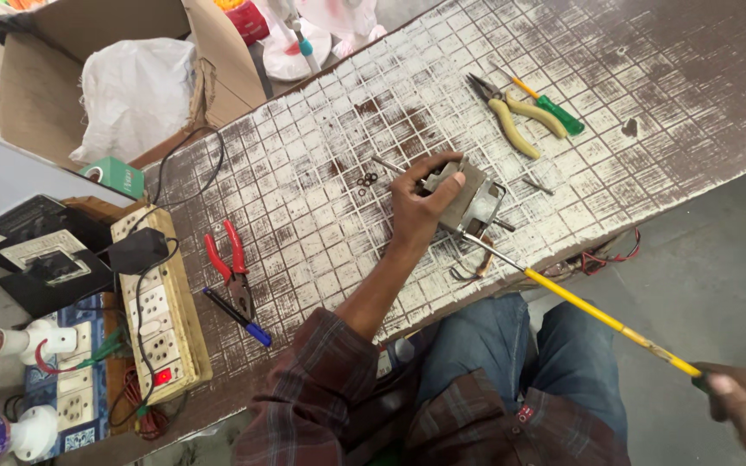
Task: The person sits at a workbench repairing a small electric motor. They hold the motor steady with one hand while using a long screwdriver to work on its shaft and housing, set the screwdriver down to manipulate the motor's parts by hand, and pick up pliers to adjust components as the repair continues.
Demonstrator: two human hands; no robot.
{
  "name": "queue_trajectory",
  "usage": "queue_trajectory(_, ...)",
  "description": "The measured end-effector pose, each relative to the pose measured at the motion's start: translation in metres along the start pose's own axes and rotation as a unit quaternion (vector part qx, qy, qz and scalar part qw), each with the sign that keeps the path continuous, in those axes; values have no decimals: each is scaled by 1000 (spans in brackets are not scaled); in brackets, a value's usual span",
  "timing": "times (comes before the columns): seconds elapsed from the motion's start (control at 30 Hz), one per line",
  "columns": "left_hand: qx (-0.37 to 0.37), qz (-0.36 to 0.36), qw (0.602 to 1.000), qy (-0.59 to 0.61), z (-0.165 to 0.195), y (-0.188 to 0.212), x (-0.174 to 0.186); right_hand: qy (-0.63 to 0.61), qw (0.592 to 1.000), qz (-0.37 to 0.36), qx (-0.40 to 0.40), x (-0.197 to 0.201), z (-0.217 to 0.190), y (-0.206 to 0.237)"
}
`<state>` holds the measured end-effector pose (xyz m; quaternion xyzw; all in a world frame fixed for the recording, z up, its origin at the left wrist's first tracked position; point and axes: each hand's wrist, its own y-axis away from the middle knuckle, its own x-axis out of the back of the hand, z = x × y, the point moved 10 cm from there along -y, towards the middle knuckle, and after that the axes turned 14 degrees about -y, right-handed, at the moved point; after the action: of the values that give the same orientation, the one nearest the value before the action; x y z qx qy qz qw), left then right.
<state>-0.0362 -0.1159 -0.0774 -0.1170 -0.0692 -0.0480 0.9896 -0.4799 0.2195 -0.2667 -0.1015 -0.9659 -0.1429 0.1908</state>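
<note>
Under left hand [419,207]: boxy grey-metal part [464,197]

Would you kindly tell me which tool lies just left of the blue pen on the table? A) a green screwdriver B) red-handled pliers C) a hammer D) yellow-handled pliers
B: the red-handled pliers lie just left of the blue pen, while the yellow-handled pliers and green screwdriver lie far off on the table, beyond the left hand.
</note>
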Motion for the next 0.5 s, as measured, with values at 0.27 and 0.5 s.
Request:
queue_trajectory(0.27,-8,4,1000,-29,7,0,-1,177,971,69,145,-11,-44,-37)
queue_trajectory(0.5,2,-1,1000,-7,-1,-4,-1,151,983,63,78,-14,-62,-17)
